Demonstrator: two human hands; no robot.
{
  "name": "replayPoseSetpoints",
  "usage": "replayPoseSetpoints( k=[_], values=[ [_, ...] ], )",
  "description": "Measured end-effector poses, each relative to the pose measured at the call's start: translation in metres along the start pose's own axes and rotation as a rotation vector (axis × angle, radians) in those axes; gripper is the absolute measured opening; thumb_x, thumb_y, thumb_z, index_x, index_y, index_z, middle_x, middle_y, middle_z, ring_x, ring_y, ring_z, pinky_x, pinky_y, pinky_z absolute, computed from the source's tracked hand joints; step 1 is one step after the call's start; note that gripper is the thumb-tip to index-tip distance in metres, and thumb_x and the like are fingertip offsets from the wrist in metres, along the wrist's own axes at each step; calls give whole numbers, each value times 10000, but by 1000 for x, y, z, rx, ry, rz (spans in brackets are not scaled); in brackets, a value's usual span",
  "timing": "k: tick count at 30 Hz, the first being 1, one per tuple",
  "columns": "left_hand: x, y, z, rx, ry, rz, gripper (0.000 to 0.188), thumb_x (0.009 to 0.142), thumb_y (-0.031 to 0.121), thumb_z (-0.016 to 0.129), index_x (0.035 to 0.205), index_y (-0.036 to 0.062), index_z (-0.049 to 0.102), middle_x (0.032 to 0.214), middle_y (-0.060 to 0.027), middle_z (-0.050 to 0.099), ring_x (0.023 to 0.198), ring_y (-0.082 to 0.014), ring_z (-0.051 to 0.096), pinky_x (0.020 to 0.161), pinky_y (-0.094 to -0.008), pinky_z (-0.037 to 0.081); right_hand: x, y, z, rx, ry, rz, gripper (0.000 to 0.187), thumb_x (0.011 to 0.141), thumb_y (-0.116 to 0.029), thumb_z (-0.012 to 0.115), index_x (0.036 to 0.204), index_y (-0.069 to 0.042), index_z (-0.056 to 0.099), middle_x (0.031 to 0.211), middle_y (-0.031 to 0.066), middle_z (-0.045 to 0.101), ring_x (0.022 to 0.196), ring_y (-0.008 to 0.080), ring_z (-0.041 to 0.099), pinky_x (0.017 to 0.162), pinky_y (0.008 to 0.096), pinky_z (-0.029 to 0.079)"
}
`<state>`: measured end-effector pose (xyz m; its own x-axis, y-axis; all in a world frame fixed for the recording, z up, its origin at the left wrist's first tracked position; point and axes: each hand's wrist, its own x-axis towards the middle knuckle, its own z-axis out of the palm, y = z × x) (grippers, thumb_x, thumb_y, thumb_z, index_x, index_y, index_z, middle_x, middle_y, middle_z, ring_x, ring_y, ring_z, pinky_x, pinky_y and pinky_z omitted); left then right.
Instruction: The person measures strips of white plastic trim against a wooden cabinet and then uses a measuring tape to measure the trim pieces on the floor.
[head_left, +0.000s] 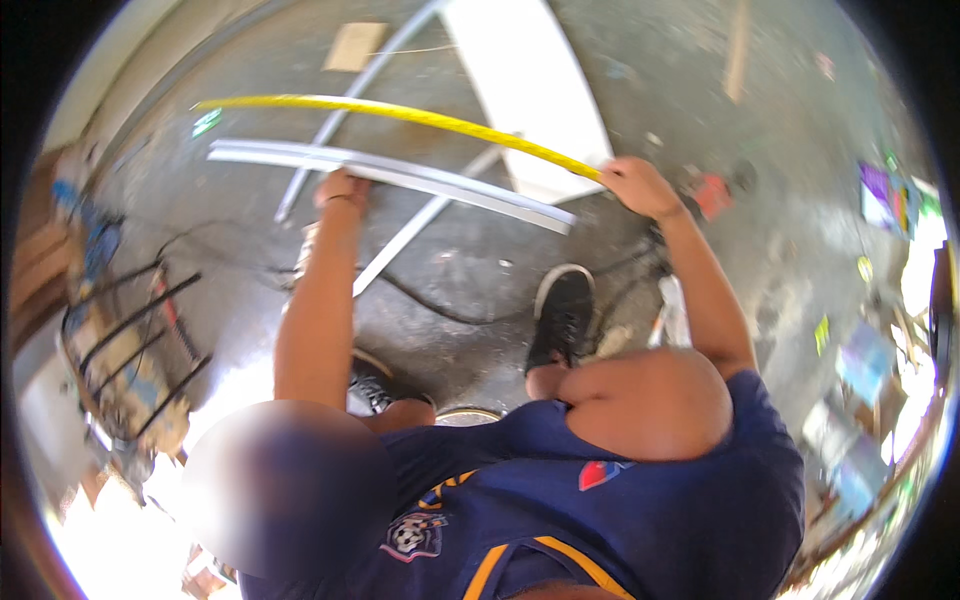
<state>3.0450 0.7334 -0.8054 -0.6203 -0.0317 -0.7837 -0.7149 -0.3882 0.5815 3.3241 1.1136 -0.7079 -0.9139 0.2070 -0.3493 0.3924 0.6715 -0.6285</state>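
My left hand (343,188) is closed around the near edge of a long white metal bar (430,183), left of its middle. The bar lies sideways in front of me, above other thin white bars (400,247) that run at a slant below it. In my right hand (640,187) is one end of a tape measure (430,117), its fingers closed on it. The yellow blade stretches out to the left, beyond the bar and roughly along it, slightly bowed. Whether the tape's case sits inside my right hand is hidden.
A wide white panel (535,90) lies on the grey floor ahead. A red power tool (712,195) rests right of my right hand, and a black cable (430,310) runs near my shoes. A black metal frame (135,350) stands at left; bluish containers (865,360) are at right.
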Motion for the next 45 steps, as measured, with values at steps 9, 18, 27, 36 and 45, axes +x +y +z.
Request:
replayPoseSetpoints(
  k=[9,18,27,36,45],
  values=[
    [-36,-12,37,33,207,-22,248,861,72,489,1109,81,480,985,-88,586,857,-247,602,737,-430,499,-13,-18,-14,17,-42,131,224,810,-198,509,814,7,600,728,201,569,678,350,555,622,381,432],
    [-46,-10,40,84,185,23,207,871,68,481,1078,51,484,911,-85,586,785,-230,614,699,-406,536,-12,-14,-15,20,-26,130,214,803,-189,520,843,1,610,740,202,579,692,351,565,632,370,440],
    [-40,-9,36,110,200,27,211,879,83,474,1088,58,483,944,-87,591,835,-233,619,747,-415,524,-12,-21,-16,12,-44,140,212,796,-192,518,831,-4,610,744,202,575,714,356,564,643,380,437],
    [-21,-14,35,102,139,15,233,867,111,499,1094,63,477,977,-101,559,896,-247,582,761,-423,519,-16,-5,-13,35,26,43,219,798,-210,515,793,-9,602,736,200,566,732,369,554,654,404,429],
    [-19,-9,26,152,130,7,212,898,126,456,1096,52,478,1013,-86,541,940,-242,533,828,-420,479,-10,3,-7,-9,7,86,212,784,-221,520,805,-39,628,735,193,586,691,357,565,623,406,433]
  ],
)
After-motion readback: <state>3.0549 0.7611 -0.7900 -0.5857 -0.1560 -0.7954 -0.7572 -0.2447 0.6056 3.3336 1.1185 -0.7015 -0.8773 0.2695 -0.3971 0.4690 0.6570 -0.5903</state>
